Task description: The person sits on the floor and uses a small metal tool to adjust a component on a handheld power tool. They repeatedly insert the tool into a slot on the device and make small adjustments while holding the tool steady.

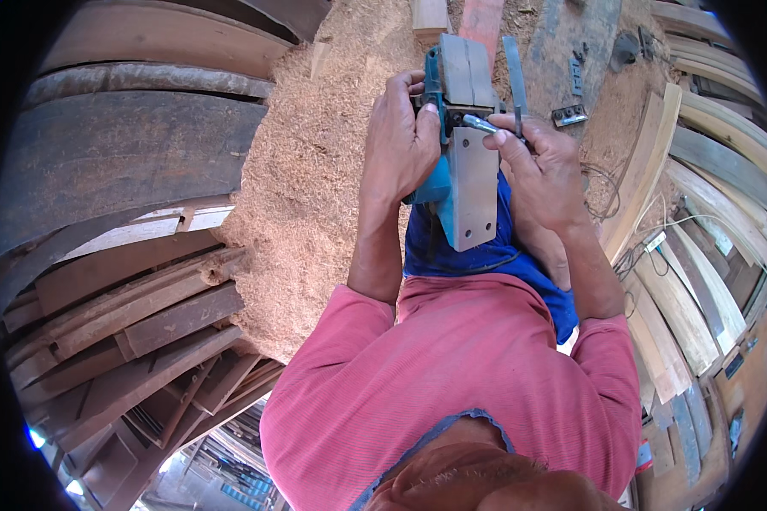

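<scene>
Upper centre: left hand (403,145) clasped teal, flat-soled metal planer (471,187); right hand (544,170) pinched silver tubular metal wrench (479,123), ideally seated squarely.

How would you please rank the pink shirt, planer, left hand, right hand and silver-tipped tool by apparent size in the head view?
1. Pink shirt
2. Planer
3. Left hand and right hand: too alike to rank
4. Silver-tipped tool, partly covered

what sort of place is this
Probably a woodworking shop: wood shavings lie thick on the ground, long boards are piled on both sides, and the left hand holds a power planer.
</scene>
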Tool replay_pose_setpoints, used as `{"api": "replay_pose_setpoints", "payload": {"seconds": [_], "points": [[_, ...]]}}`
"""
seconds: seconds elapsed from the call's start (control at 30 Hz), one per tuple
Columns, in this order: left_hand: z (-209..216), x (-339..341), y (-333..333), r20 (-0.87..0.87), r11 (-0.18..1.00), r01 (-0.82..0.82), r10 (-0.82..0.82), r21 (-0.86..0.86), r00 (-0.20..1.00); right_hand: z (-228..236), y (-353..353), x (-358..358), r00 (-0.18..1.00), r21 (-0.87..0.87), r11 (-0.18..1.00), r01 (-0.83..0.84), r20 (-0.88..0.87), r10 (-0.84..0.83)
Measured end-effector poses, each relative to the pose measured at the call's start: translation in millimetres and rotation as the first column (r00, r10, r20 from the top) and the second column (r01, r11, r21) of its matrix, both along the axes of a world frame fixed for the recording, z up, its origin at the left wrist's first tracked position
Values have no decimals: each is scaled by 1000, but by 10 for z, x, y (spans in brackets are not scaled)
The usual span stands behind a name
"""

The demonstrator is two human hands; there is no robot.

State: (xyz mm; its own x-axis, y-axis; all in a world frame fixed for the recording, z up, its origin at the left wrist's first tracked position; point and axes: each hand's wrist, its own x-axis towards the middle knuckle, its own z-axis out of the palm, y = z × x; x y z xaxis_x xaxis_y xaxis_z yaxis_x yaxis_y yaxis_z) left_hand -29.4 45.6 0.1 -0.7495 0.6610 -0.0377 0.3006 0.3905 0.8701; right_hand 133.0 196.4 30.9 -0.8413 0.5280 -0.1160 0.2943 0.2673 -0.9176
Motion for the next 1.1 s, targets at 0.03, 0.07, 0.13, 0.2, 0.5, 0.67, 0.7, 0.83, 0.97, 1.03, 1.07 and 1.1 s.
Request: {"api": "replay_pose_setpoints", "payload": {"seconds": [0.03,0.07,0.13,0.2,0.5,0.67,0.7,0.83,0.97,1.03,1.07,1.1], "points": [[-5,5,-3,4,1000,3,-3,6,1000,-12,-19,-21,999,-35,999,-1,51,2],[-6,9,-8,9,1000,7,-7,11,1000,-19,-36,-36,1000,-24,1000,-9,24,9],[-5,27,-25,2,1000,4,-4,1,1000,-24,-63,-56,1000,-12,1000,-2,27,2],[-3,31,-36,-13,1000,3,-3,-8,1000,-15,-85,-72,1000,45,999,-22,-20,23],[-20,10,-57,-58,1000,8,-8,3,998,66,-47,-120,986,383,912,-147,-12,164],[-27,-19,-85,-147,999,45,-43,6,988,70,-92,-97,994,266,958,-110,30,105],[-33,-24,-82,-214,998,53,-46,29,976,56,-94,-97,996,220,972,-86,7,87],[-31,11,-101,-336,998,40,-19,56,942,-52,-67,-104,951,396,904,161,-308,-34],[-13,41,-113,-285,998,11,6,59,958,-138,-46,15,974,405,911,71,-226,24],[-9,22,-105,-307,997,36,-15,64,952,-190,-105,65,989,296,955,21,-144,23],[-5,19,-109,-317,997,47,-25,62,948,-225,-123,68,987,323,946,25,-155,27],[0,20,-111,-310,997,47,-26,59,950,-259,-143,66,986,349,937,30,-166,30]]}}
